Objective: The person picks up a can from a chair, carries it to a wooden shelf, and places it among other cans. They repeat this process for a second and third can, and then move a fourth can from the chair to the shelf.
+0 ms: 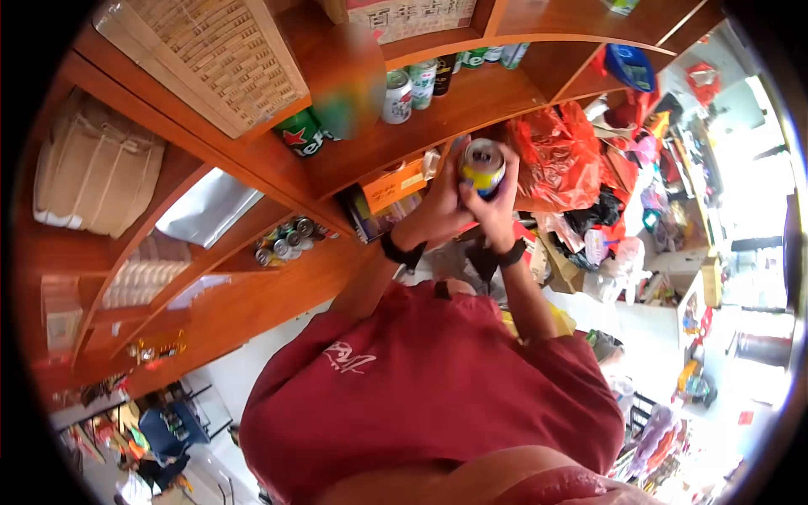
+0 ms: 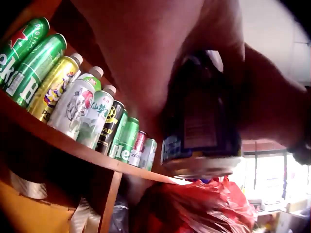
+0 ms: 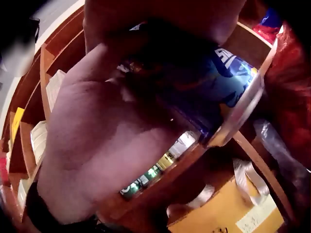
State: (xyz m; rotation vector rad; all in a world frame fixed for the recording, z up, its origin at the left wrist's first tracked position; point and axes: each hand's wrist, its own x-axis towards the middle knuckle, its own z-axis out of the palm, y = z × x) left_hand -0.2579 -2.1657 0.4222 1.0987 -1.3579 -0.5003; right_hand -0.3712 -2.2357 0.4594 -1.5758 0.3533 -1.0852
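Observation:
Held up in front of the shelf is a dark blue and yellow can [image 1: 482,172], its top facing the head camera. My left hand [image 1: 439,206] grips it from the left and my right hand [image 1: 498,206] from the right, fingers curled round its sides. In the left wrist view the can [image 2: 201,128] hangs tilted and shaded between both hands, its rim low. The right wrist view shows the blue can wall [image 3: 233,77] beside a large palm [image 3: 107,131]; the fingers' far sides are hidden.
A row of cans and bottles [image 2: 73,107] lines the wooden shelf [image 1: 454,114]. Red plastic bags [image 1: 560,160] bulge to its right. An orange box [image 1: 396,187] stands underneath, and several small cans [image 1: 288,242] sit in a lower left compartment. A woven case [image 1: 210,63] is upper left.

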